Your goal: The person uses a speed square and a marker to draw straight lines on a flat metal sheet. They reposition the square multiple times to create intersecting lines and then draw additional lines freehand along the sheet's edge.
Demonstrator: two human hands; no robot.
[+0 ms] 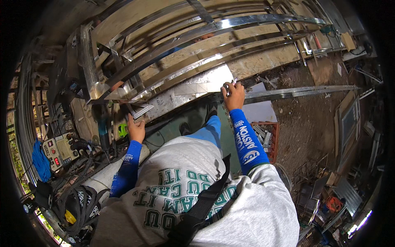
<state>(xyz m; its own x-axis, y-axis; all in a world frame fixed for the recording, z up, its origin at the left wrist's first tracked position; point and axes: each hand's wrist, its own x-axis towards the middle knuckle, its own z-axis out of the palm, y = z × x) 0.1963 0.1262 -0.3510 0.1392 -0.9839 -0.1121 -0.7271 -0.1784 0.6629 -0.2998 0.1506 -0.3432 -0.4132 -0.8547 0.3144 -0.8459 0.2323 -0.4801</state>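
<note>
My left hand [136, 128] is beside the left end of the metal-topped bench, thumb and forefinger apart. Its forefinger reaches the near end of a small shiny angled metal piece [143, 110]; whether it touches is too small to tell. Further right, my right hand [234, 96] is closed around a slim pen-like thing [234, 81], mostly covered by the fingers. That hand is at the right end of a bright flat metal sheet [220, 78] on the bench. A thin triangular shape [191, 89] shows on the sheet's left part.
A welded frame of shiny square tubes [230, 24] spans the bench's far side. A welding machine [59, 150] and coiled black cables [76, 201] are at left. A red crate [274, 144] with metal offcuts stands right of my legs. A long metal bar [304, 92] extends rightward.
</note>
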